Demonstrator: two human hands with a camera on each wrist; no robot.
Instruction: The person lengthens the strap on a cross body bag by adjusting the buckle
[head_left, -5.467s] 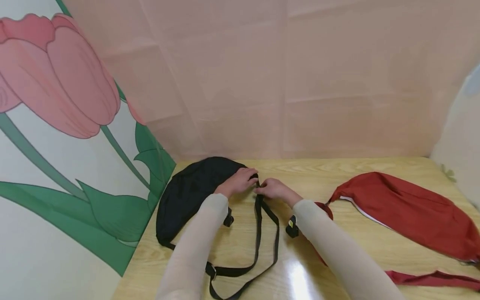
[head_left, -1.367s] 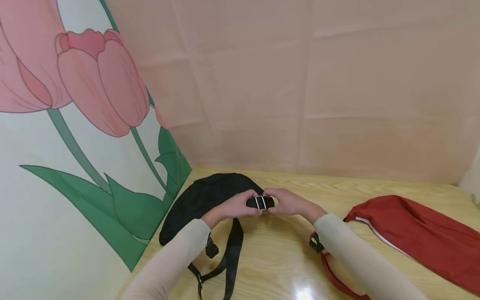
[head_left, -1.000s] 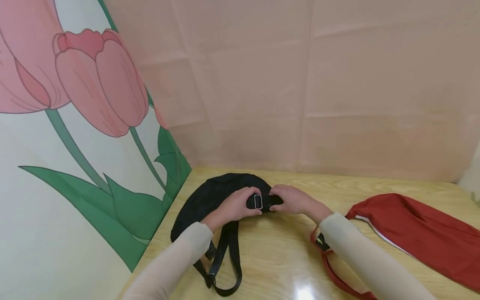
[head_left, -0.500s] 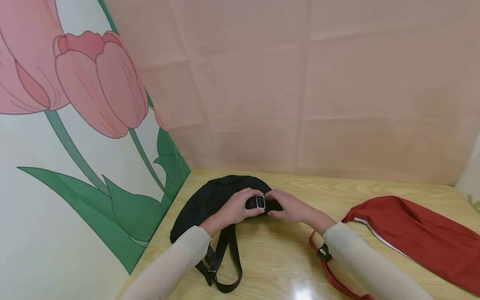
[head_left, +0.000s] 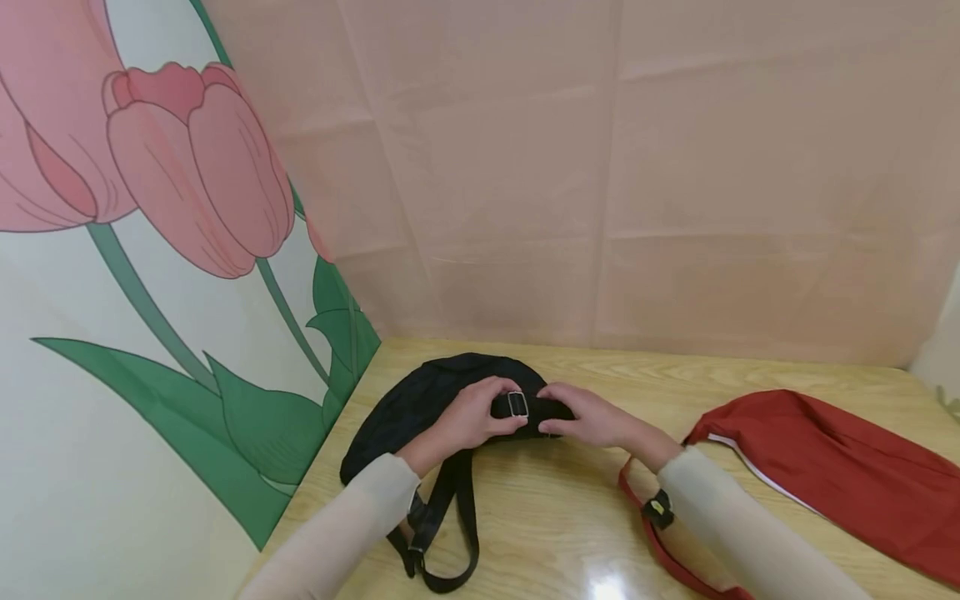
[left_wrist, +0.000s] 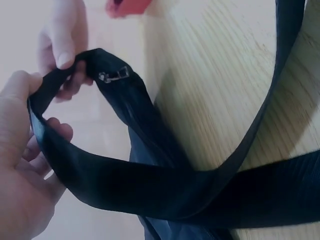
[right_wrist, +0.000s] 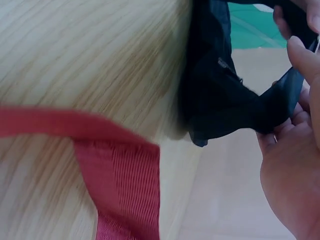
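Note:
A black waist bag (head_left: 408, 400) lies at the left back of the table, curved side toward the wall. Between finger and thumb, my left hand (head_left: 468, 417) holds its black strap beside a silver slider buckle (head_left: 517, 404). My right hand (head_left: 596, 418) pinches the strap at the bag's right end. In the left wrist view the strap (left_wrist: 125, 185) bends around the left fingers, and a zipper pull (left_wrist: 116, 75) shows near the bag's end. A slack strap loop (head_left: 470, 533) lies on the table below the left hand.
A red waist bag (head_left: 817, 475) lies at the right. Its red strap (head_left: 660, 542) runs under my right forearm; a ribbed section (right_wrist: 135, 185) shows in the right wrist view. The wooden table (head_left: 555, 517) meets a pink-covered wall (head_left: 600, 208) at the back.
Both hands have shifted from a vertical part of the black strap to a stretch with the slider buckle. Lately the right hand has edged rightward, and the loose loop has drawn left.

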